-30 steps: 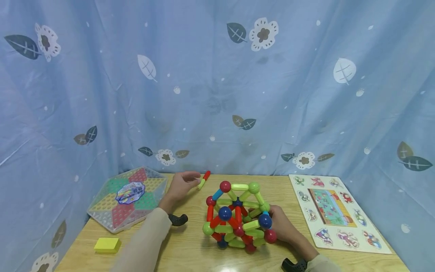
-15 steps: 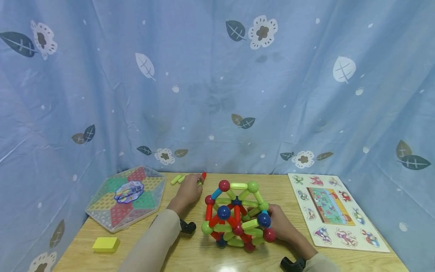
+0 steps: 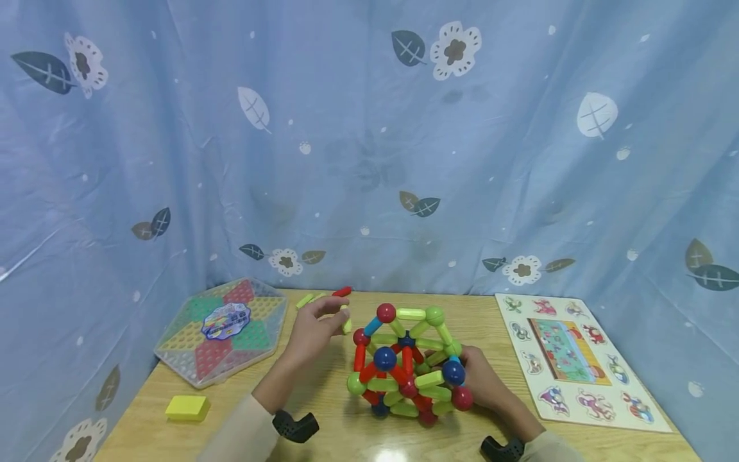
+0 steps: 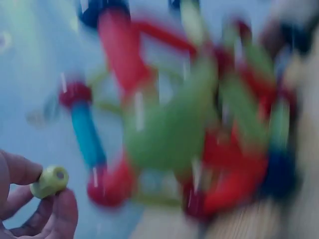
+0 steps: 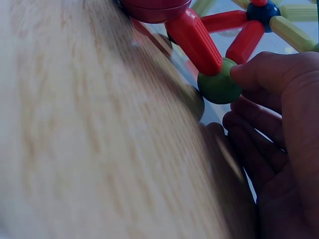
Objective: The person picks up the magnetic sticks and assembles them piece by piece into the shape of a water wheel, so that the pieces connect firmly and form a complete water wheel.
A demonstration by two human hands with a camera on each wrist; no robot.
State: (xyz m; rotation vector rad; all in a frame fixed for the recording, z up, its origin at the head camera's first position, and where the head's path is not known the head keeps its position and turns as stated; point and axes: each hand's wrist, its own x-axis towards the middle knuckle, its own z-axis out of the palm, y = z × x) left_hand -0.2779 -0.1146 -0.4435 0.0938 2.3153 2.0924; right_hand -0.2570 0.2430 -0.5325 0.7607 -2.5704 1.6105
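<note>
A ball-and-stick structure (image 3: 407, 366) of red, green and blue balls and rods stands on the wooden table (image 3: 346, 443). My right hand (image 3: 482, 380) grips its right side. In the right wrist view the right hand's (image 5: 279, 129) thumb presses a green ball (image 5: 219, 85), with the fingers curled below. My left hand (image 3: 316, 328) is raised just left of the structure and pinches a yellow-green stick (image 3: 346, 319); its end (image 4: 50, 181) shows between the fingers. A red stick (image 3: 342, 292) shows above the fingertips; I cannot tell whether it is held. The left wrist view is blurred.
A hexagonal checkers board (image 3: 222, 330) lies at the left, with a yellow block (image 3: 186, 407) near the front left edge. Loose green sticks (image 3: 306, 299) lie behind my left hand. A picture puzzle board (image 3: 571, 359) lies at the right. A blue patterned curtain hangs behind the table.
My left hand reached the red-and-green stick at the back of the table, closed on it and lifted toward the structure. The right hand has stayed on the structure.
</note>
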